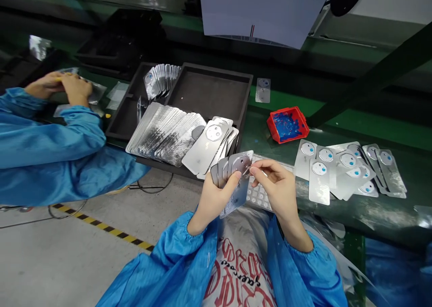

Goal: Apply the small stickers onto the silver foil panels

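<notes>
My left hand (pixel 213 196) grips a fanned stack of thin silver plates (pixel 232 167), each with a round disc near one end. My right hand (pixel 275 187) pinches the edge of the front plate with thumb and forefinger. Both hands hover over my lap, just in front of the green bench edge (pixel 337 208). A long row of the same plates (pixel 168 133) leans across the black tray (pixel 209 93) to the left of my hands.
More plates with blue-dotted discs (pixel 337 169) lie spread on the bench at right. A red bin (pixel 288 124) holding blue bits stands behind them. A co-worker's hands (pixel 64 87) in blue sleeves work at far left. A keypad-like sheet (pixel 258 194) lies under my hands.
</notes>
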`<state>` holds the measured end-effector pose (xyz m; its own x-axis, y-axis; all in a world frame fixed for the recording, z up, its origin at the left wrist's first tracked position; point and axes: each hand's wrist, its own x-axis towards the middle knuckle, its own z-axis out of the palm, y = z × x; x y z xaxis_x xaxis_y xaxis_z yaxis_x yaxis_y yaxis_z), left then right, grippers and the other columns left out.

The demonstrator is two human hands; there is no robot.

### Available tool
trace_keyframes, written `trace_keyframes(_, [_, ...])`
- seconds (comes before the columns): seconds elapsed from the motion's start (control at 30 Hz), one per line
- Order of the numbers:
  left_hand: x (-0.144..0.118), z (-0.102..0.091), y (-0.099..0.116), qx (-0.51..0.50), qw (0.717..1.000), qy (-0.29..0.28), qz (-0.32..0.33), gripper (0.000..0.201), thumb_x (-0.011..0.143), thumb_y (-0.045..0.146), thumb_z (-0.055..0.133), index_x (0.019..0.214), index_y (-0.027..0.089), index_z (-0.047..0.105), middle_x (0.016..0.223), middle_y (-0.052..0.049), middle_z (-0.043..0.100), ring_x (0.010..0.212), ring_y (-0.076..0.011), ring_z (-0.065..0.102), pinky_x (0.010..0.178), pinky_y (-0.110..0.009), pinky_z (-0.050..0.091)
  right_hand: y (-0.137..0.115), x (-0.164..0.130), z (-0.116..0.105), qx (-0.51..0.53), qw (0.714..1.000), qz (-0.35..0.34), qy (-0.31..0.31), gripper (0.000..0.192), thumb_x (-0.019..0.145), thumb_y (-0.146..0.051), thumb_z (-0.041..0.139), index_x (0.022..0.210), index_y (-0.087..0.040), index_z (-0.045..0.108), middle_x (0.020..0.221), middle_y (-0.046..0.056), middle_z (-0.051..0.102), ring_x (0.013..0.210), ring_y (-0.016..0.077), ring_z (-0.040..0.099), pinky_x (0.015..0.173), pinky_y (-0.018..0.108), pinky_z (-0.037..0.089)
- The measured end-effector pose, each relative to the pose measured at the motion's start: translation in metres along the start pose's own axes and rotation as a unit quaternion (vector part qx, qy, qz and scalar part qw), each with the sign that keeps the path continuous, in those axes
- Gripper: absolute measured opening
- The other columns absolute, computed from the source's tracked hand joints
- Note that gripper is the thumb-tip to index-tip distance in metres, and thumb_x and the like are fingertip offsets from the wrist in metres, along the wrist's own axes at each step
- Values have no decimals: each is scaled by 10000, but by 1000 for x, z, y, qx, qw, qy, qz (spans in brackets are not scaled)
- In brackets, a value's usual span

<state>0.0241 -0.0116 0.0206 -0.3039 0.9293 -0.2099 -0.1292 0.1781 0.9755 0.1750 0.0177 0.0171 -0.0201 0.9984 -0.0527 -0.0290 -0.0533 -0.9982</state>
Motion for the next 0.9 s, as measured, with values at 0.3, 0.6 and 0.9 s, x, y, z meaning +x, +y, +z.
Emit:
trace_keyframes(0.3, [-2, 1, 1, -10, 1000, -8, -5, 231, 765, 351, 885, 933, 210, 809, 955, -89, 870, 944, -312, 848, 848, -415, 695, 3, -5, 4, -33, 999, -15, 29, 158, 812, -376, 886, 829, -234, 820, 858, 42, 828, 653, 175, 737, 560, 286, 635])
trace_keyframes(0.6, [-4, 2, -1, -5, 1000, 1, 3, 246, 765, 351, 870, 950, 197, 818, 1001, -101, 876, 976, -324, 851, 863, -423, 697, 7, -9, 10, -32, 996, -28, 77, 149, 818, -362, 875, 847, -229, 816, 849, 42, 819, 715, 184, 750, 602, 286, 630])
trace_keyframes(0.9, [-9, 8, -7, -3, 1000, 2, 31, 295, 809, 444, 876, 970, 204, 818, 1006, -111, 869, 1000, -322, 844, 930, -438, 688, 11, -13, 18, -9, 994, -16, 104, 240, 830, -442, 882, 838, -232, 765, 826, 39, 798, 688, 181, 715, 598, 300, 605])
